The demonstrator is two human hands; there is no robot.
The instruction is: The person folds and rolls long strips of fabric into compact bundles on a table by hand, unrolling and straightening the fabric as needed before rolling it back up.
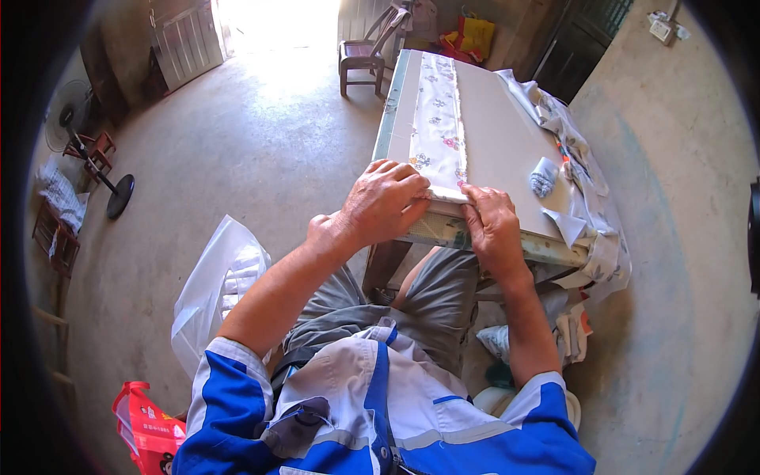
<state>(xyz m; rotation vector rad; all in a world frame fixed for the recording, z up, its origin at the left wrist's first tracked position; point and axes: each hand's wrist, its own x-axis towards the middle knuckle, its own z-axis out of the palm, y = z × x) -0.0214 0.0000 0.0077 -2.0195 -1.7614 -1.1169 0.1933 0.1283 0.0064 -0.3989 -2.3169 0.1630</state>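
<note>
Counter [499, 134]: pale top, worn edges, standing directly before the person; loose cloth [582, 186] hangs over its right side. A cloth strip [438, 111] lies lengthwise along the counter's left part, its near end at the front edge. Left hand [380, 199] is closed, fingers curled, pinching the strip's near left corner; right hand [492, 222] is likewise closed, thumb and fingertips on the near right corner. Good practice, in this inspector's judgement: keep both corners level, pull evenly, and press the turned end flat before releasing. Strip condition: white ground, scattered small motifs, pink and orange among them; mostly flat, right edge apparently frayed.
</note>
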